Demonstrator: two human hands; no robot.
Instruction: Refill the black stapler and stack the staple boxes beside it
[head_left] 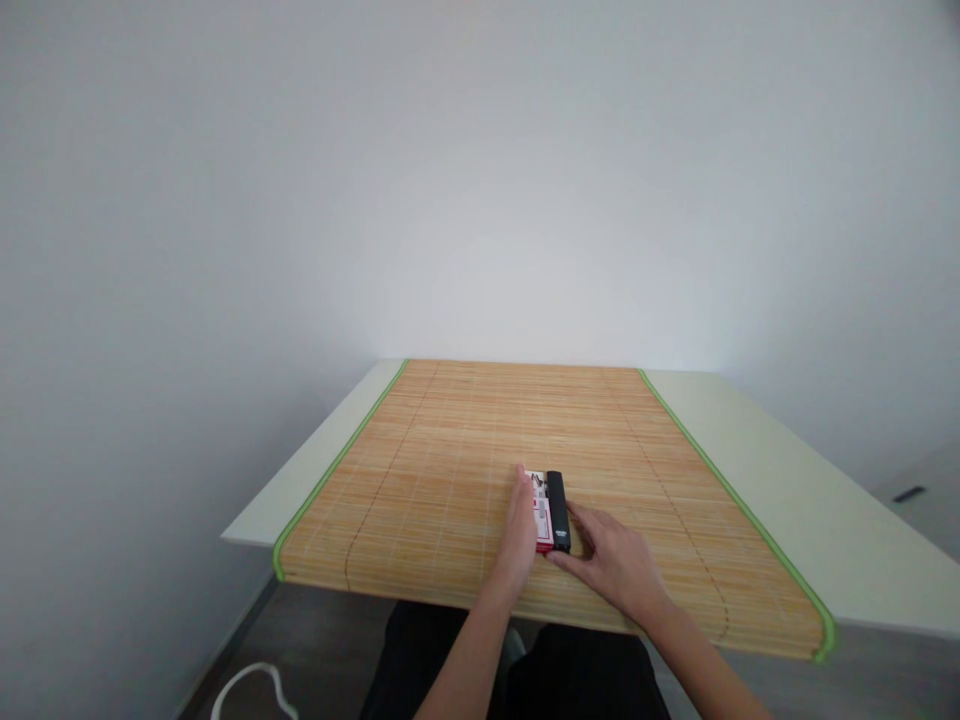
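Note:
A small white box with red edges and printing [541, 515] lies on the bamboo mat [465, 430] near its front edge. Right beside it, lengthwise, is a slim black object with rounded ends [558, 510]; its exact kind is unclear. My left hand [517, 530] stands on edge along the box's left side, fingers stretched out and partly covering it. At the other side is my right hand [611, 560], thumb and fingers apart. Its thumb reaches the near end of the black object, and its index fingertip is by the right side.
Green trim [720, 478] borders the mat. White tabletop [787, 480] shows on both sides, with a pale wall [525, 200] behind. My dark-clothed legs [581, 670] are under the front edge. A white cable [259, 670] hangs at lower left.

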